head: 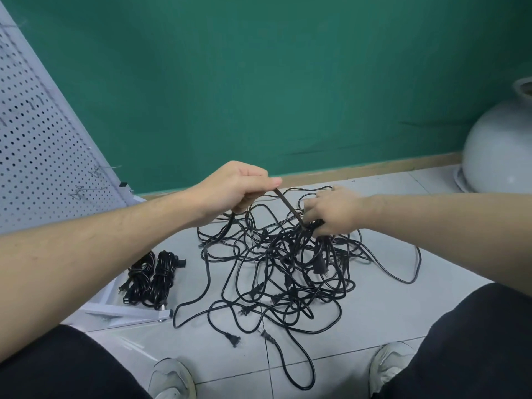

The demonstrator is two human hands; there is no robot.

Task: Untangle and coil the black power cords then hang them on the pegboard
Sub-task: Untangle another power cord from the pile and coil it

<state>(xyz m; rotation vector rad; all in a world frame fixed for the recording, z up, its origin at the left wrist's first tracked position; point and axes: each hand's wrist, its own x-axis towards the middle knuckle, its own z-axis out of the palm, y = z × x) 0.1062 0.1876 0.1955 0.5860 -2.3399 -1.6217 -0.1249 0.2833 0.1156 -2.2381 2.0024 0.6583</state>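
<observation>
A big tangle of black power cords [282, 263] lies on the pale tiled floor in front of me, with loose plugs at its near edge. My left hand [233, 188] grips one cord and holds a stretch of it taut above the heap. That stretch runs down to my right hand [334, 211], whose fingers pinch a bunch of cords at the top of the tangle. Two coiled black cords [152, 277] lie side by side on the floor at the left. The white pegboard [43, 145] leans at the far left, with thin metal hooks on it.
The pegboard's white metal foot [129, 312] runs along the floor beside the coiled cords. A large white rounded object [501, 151] stands at the right against the green wall [259, 82]. My knees and pale shoes frame the bottom of the view.
</observation>
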